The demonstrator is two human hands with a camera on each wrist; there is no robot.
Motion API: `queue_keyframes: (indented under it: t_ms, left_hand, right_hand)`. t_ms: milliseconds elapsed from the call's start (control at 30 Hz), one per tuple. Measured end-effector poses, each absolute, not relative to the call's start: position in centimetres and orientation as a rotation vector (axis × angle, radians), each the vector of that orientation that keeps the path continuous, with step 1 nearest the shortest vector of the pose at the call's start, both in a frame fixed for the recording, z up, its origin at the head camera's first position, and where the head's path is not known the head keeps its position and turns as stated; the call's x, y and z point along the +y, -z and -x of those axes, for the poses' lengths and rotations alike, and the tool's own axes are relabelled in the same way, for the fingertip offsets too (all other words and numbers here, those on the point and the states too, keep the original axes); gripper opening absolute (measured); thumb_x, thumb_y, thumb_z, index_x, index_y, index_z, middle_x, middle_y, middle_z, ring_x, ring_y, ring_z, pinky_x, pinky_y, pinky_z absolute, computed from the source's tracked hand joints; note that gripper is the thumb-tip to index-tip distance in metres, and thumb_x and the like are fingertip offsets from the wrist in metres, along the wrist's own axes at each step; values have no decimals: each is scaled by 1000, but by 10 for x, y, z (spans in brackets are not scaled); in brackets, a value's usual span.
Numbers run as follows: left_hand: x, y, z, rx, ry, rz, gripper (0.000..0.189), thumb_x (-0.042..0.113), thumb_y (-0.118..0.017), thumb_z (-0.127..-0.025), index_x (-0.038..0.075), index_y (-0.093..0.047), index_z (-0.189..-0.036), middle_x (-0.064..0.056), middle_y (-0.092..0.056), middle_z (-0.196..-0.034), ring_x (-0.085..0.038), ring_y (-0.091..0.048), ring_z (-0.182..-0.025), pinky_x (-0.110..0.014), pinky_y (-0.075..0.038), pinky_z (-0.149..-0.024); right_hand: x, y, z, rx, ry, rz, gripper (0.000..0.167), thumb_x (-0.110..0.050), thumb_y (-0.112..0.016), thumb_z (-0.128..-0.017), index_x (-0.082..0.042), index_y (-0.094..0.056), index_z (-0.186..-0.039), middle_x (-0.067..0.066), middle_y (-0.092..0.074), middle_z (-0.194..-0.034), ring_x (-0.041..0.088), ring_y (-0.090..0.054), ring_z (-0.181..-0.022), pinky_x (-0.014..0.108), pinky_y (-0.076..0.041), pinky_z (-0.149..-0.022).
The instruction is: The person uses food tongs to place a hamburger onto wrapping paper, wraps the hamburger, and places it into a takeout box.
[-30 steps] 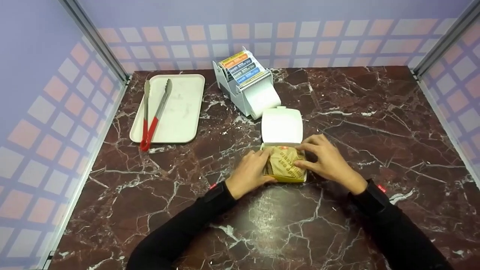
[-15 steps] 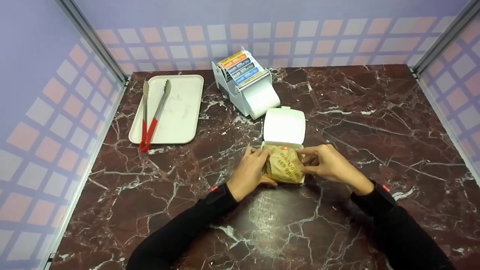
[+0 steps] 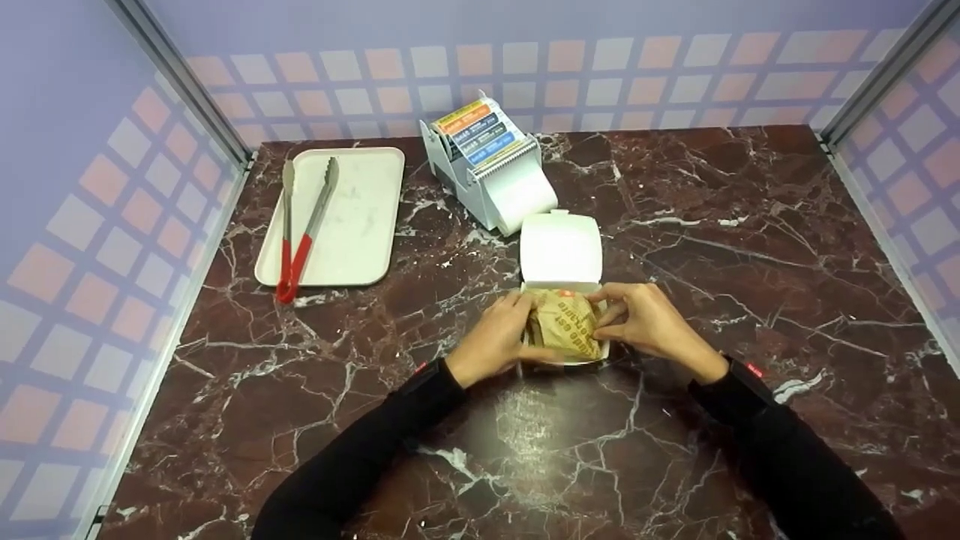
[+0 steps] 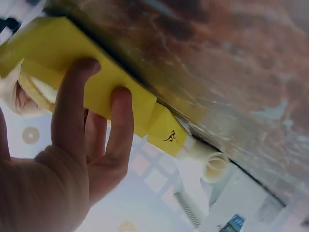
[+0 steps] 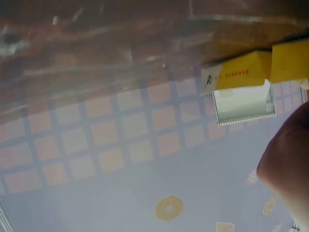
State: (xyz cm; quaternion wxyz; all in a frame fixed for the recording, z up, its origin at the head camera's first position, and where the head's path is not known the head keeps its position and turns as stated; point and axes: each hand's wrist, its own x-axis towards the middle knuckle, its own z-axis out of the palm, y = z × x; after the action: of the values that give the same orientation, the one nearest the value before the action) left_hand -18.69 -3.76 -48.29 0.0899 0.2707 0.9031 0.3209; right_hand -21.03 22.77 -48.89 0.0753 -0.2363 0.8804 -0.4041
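The packet (image 3: 566, 322) sits in the open box (image 3: 561, 247), between the left hand (image 3: 493, 337) and right hand (image 3: 651, 321), neither clearly nearer, no long axis evident. Left fingers lie extended on the box wall; right ones bend at the packet's edge, pinching or not I cannot tell, the right wrist view cropping them.

Head cam: L hand (image 3: 491, 341) w/ blurred thumb; black fabric sleeves (image 3: 352, 454) cut off at btm; contents of tan, printed-paper bundle (image 3: 562, 326) hidden; label print on pale-grey, boxy dispenser (image 3: 487, 165) too small to read. R wrist cam: R edge crops R hand (image 5: 289, 159) & yellow, folded-card box (image 5: 289, 63).
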Motion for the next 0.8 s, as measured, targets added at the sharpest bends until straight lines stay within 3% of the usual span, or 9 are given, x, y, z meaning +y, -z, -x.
queue_keyframes:
  t_ms: [133, 233, 400, 633, 700, 800]
  left_hand:
    - [-39, 480, 194, 2599, -1045, -728, 49, 30, -72, -97, 5, -59, -136, -12, -67, -124, -22, -66, -108, -34, -57, -98]
    - [-40, 478, 198, 2586, -1050, -704, 37, 21, -67, -100, 4, -61, -132, -11, -71, -116, -20, -70, -99, -29, -59, -90]
    - [-40, 478, 201, 2570, -1068, -686, 36, 17, -68, -99, 3, -61, -132, -11, -73, -113, -19, -71, -98, -25, -60, -87]
    - [-43, 482, 204, 2571, -1099, -710, 46, 15, -72, -97, 6, -54, -138, -9, -73, -99, -18, -68, -85, -25, -59, -75]
    - [-44, 482, 205, 2584, -1090, -719, 48, 16, -73, -96, 7, -55, -140, -8, -72, -98, -17, -68, -85, -26, -59, -75]
    - [-44, 482, 206, 2596, -1085, -723, 42, 16, -73, -96, 6, -59, -135, -9, -73, -100, -18, -68, -88, -27, -59, -80]
  right_hand:
    - [227, 492, 212, 2592, 1273, 683, 43, 3, -89, -73, 4, -70, -112, 19, -78, -101, 25, -79, -78, 23, -63, -70]
    - [227, 493, 213, 2557, 1318, 651, 43, 3, -89, -72, 4, -69, -111, 21, -78, -98, 23, -78, -76, 21, -61, -60]
    - [227, 493, 214, 2547, 1364, 604, 43, 2, -91, -70, 4, -69, -107, 20, -78, -90, 14, -75, -69, 25, -56, -45]
    - [227, 496, 214, 2520, 1380, 655, 42, 2, -89, -74, 5, -69, -110, 20, -78, -94, 20, -78, -77, 21, -61, -62]
    - [229, 494, 214, 2503, 1353, 669, 39, -1, -87, -78, 5, -68, -112, 19, -79, -95, 19, -78, -77, 21, -60, -56]
    - [232, 490, 216, 2466, 1314, 674, 34, -6, -81, -87, 2, -68, -117, 17, -79, -96, 16, -73, -61, 24, -54, -43]
